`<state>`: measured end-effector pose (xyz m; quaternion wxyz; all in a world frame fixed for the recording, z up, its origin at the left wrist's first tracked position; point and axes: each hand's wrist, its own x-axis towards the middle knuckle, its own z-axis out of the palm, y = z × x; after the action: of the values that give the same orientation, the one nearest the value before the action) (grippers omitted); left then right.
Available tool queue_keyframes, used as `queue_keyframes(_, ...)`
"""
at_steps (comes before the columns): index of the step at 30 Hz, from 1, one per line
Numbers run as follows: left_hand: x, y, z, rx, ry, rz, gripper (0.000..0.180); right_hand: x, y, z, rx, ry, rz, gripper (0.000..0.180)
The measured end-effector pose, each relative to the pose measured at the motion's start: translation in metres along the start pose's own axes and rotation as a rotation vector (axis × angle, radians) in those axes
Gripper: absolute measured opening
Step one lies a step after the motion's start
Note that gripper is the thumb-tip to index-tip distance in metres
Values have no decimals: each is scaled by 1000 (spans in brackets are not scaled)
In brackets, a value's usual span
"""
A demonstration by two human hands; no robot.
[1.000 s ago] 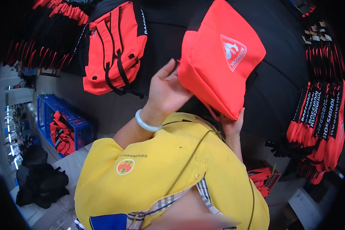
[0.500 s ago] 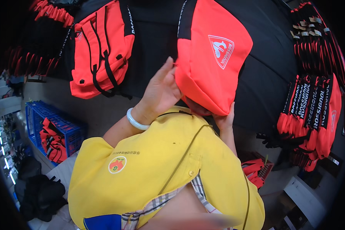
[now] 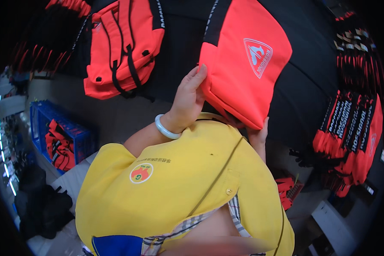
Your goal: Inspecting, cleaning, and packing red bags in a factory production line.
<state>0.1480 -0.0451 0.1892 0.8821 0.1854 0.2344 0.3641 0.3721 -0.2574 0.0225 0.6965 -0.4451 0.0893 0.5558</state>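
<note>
A bright coral-red and black backpack (image 3: 243,81) with a white triangular emblem lies on the black-covered table, one end hanging toward me over the near edge. My left hand (image 3: 191,96), with a pale bangle at the wrist, grips its near left edge, thumb on the outside. My right hand (image 3: 258,133) holds the near right corner from beneath; most of its fingers are hidden by the fabric. To the left lies a second red backpack (image 3: 123,51), its black straps and buckles facing up.
A black cloth (image 3: 305,81) covers the table. Stacks of folded red-and-black bags (image 3: 345,132) stand at the right, with more bags (image 3: 51,38) at the far left. On the left is a blue plastic crate (image 3: 83,141) holding red pieces. A red basket (image 3: 292,192) sits at lower right.
My left hand has gone from open beside the backpack to gripping its left edge. The right hand keeps its hold on the corner. The whole view has shifted slightly.
</note>
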Motion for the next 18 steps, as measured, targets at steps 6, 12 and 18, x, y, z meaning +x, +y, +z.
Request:
queue_keyframes(6,-5,2,4,119,19,63,30,3,11,-8,1,-24,45,68)
queue_keyframes(12,-4,-6,-4,809,7,354,30,2,21,-7,67,-36,95,69)
queue_keyframes(18,-2,6,-19,1515,100,724,48,-14,-7,-15,70,52,-3,68)
